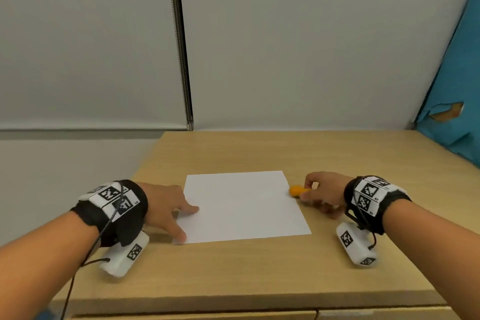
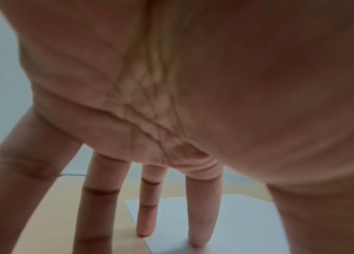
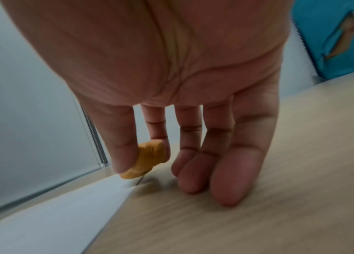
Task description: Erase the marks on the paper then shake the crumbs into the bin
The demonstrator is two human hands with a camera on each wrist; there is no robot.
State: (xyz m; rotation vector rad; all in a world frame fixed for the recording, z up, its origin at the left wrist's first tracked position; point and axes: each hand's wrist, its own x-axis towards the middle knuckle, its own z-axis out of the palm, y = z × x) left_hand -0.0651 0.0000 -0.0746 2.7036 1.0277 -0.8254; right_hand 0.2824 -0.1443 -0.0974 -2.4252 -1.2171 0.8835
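A white sheet of paper (image 1: pixel 242 206) lies flat on the wooden table (image 1: pixel 233 267); I see no marks on it from the head view. My left hand (image 1: pixel 171 213) rests with straight, spread fingers (image 2: pixel 200 223) pressing the paper's left edge. My right hand (image 1: pixel 319 195) pinches an orange eraser (image 1: pixel 297 190) between thumb and forefinger at the paper's right edge. In the right wrist view the eraser (image 3: pixel 148 159) sits just above the paper's (image 3: pixel 52 214) corner, the other fingers touching the table. No bin is in view.
A blue fabric object (image 1: pixel 452 91) with a torn patch leans at the table's far right corner. Grey blinds (image 1: pixel 285 34) hang behind the table. The table's left edge runs close to my left wrist.
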